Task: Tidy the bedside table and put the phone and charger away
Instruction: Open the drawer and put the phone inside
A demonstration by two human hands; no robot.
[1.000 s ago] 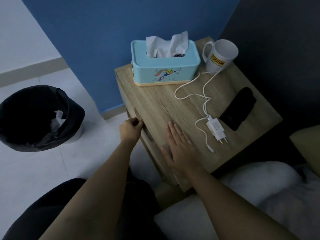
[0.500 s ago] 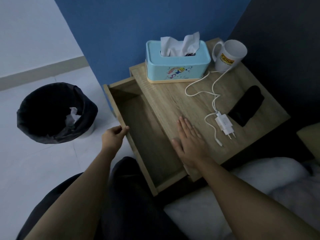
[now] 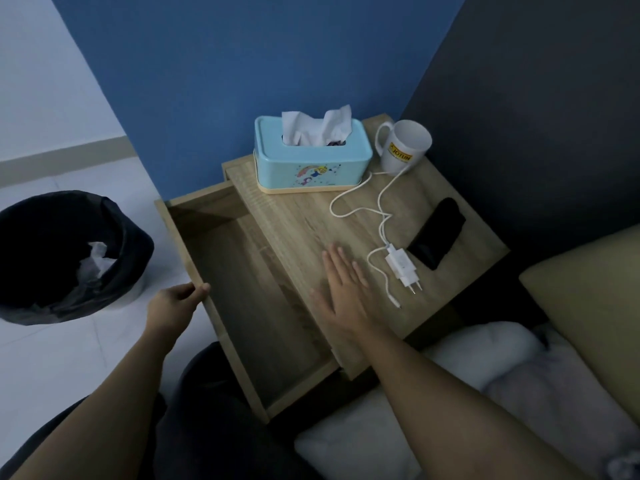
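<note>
Drawer [image 3: 242, 306] now pulled far out from shut a second ago, empty and ready. Left hand [image 3: 173, 306] clamped on its front edge; right hand [image 3: 346, 289] flat, fingers spread, on counter [image 3: 294, 220]. Black phone [image 3: 437, 233] and white charger [image 3: 401, 266] untouched, just beside right hand.

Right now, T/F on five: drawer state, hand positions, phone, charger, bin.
1. The drawer is pulled open and looks empty. True.
2. The left hand holds the drawer front's edge. True.
3. The right hand holds the charger. False: it lies flat on the tabletop, beside the charger.
4. The phone is in the drawer. False: it lies on the tabletop next to the charger.
5. The bin is empty. False: crumpled tissue lies inside it.
</note>
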